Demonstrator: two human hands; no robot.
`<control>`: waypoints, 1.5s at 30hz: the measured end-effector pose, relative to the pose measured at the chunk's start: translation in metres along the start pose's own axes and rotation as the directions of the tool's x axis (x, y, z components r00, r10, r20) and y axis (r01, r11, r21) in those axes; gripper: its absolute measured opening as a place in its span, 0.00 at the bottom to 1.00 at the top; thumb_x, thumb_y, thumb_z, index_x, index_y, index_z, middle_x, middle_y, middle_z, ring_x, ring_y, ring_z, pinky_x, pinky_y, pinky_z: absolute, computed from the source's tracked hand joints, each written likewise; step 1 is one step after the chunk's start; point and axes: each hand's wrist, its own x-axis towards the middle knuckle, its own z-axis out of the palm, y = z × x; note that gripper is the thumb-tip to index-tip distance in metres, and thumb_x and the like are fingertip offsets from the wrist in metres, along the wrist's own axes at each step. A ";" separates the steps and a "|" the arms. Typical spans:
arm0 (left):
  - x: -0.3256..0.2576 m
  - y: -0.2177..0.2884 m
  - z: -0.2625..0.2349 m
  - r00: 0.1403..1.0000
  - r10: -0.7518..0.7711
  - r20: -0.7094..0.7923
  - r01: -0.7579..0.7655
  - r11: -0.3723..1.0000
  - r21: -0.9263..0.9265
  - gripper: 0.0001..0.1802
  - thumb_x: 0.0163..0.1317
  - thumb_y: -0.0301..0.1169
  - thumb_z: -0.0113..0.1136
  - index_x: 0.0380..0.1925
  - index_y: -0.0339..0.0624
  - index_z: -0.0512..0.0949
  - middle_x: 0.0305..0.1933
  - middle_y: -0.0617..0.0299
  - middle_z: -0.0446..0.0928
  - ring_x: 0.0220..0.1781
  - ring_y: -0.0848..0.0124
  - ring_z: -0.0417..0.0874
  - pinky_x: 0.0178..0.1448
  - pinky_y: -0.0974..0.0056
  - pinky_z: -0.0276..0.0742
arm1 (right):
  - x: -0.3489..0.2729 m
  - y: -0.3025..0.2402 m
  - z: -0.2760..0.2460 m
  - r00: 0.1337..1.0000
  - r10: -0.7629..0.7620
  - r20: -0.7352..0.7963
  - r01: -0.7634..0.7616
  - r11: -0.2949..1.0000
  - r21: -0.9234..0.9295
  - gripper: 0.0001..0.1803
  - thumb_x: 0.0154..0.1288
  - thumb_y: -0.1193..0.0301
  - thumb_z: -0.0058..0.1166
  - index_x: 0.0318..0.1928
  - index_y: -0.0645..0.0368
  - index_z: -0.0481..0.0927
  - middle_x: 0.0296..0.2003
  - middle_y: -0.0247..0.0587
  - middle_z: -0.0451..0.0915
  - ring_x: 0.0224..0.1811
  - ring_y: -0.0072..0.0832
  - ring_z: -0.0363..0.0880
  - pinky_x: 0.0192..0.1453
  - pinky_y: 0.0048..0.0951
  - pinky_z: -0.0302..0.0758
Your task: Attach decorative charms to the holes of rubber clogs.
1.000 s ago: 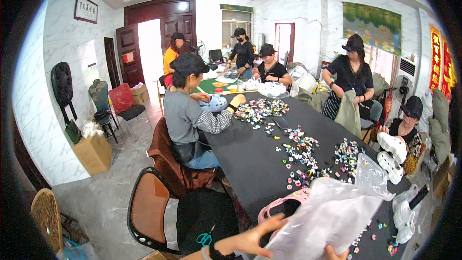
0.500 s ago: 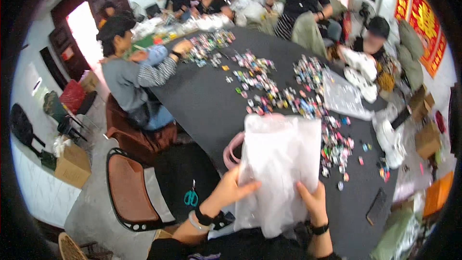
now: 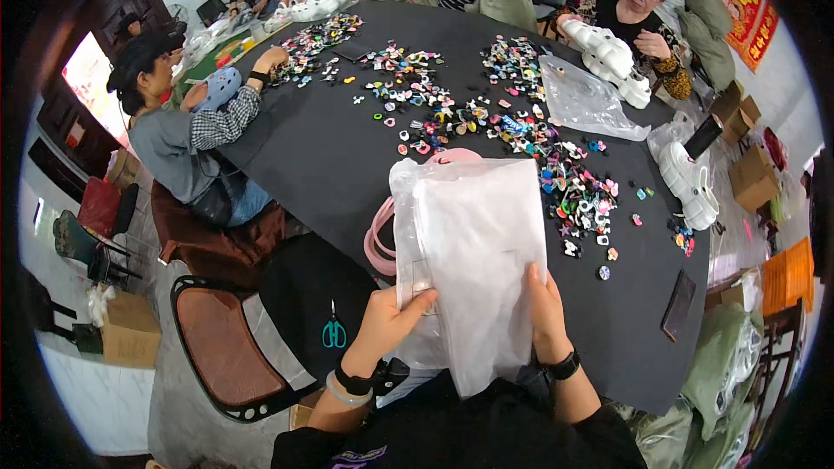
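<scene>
My left hand [image 3: 388,328] and my right hand [image 3: 547,317] hold a whitish, translucent plastic bag [image 3: 478,247] upright by its two sides, thumbs on the near face. It looks flat, perhaps in several layers. Behind its left edge, partly hidden, a pink band-like loop [image 3: 375,239] lies on the dark table [image 3: 321,182]. Beyond the bag spread heaps of small colourful shoe charms [image 3: 469,117]. Teal-handled scissors [image 3: 334,333] rest on a black surface left of my left wrist.
A clear plastic bag [image 3: 582,95] and white clogs [image 3: 608,56] are at the far right, with another white clog [image 3: 686,187] nearer. A black phone [image 3: 678,305] lies by the right edge. An empty chair [image 3: 230,343] stands left. Several people work around the table.
The view has shifted, so the table and people sit higher and further left. My hands keep their hold on the bag. The co-worker at far right has raised one hand off the white clogs.
</scene>
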 end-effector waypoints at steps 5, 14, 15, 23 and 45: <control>0.002 -0.011 -0.007 0.991 -0.020 -0.135 0.011 0.998 -0.062 0.12 0.65 0.32 0.60 0.42 0.33 0.81 0.34 0.64 0.82 0.37 0.80 0.78 0.42 0.72 0.73 | 0.004 -0.009 -0.020 0.875 0.063 0.481 -0.071 0.997 -0.001 0.22 0.63 0.67 0.62 0.54 0.64 0.74 0.47 0.39 0.80 0.46 0.20 0.78 0.49 0.24 0.75; -0.006 -0.010 0.013 0.992 0.067 0.104 -0.036 0.960 -0.276 0.24 0.59 0.27 0.67 0.54 0.32 0.73 0.49 0.61 0.79 0.49 0.76 0.78 0.53 0.68 0.75 | -0.004 0.002 -0.011 0.975 -0.105 0.197 0.155 0.953 -0.261 0.25 0.58 0.67 0.67 0.52 0.67 0.75 0.43 0.40 0.82 0.42 0.23 0.80 0.47 0.26 0.77; -0.007 -0.009 0.015 0.993 0.080 0.082 -0.060 0.974 -0.218 0.22 0.57 0.25 0.68 0.52 0.31 0.74 0.48 0.60 0.80 0.50 0.75 0.78 0.53 0.67 0.75 | -0.007 0.004 -0.009 0.980 -0.079 0.183 0.128 0.954 -0.271 0.25 0.58 0.67 0.67 0.52 0.67 0.75 0.43 0.40 0.82 0.42 0.23 0.80 0.47 0.26 0.77; -0.004 -0.020 0.006 0.983 -0.150 -0.103 0.077 0.856 -0.510 0.17 0.60 0.21 0.63 0.50 0.31 0.75 0.48 0.59 0.80 0.48 0.73 0.80 0.54 0.66 0.75 | -0.009 0.001 -0.021 0.899 0.039 0.436 0.067 0.972 -0.224 0.26 0.63 0.62 0.63 0.56 0.65 0.73 0.43 0.38 0.81 0.44 0.23 0.78 0.50 0.26 0.74; -0.028 -0.069 -0.020 0.921 -0.282 -0.270 0.088 0.825 -0.559 0.26 0.73 0.38 0.46 0.64 0.33 0.61 0.64 0.52 0.67 0.63 0.62 0.71 0.66 0.56 0.67 | -0.015 0.008 -0.008 0.734 0.182 0.655 0.284 0.793 -0.539 0.30 0.59 0.55 0.64 0.55 0.61 0.75 0.40 0.53 0.83 0.41 0.40 0.85 0.46 0.34 0.78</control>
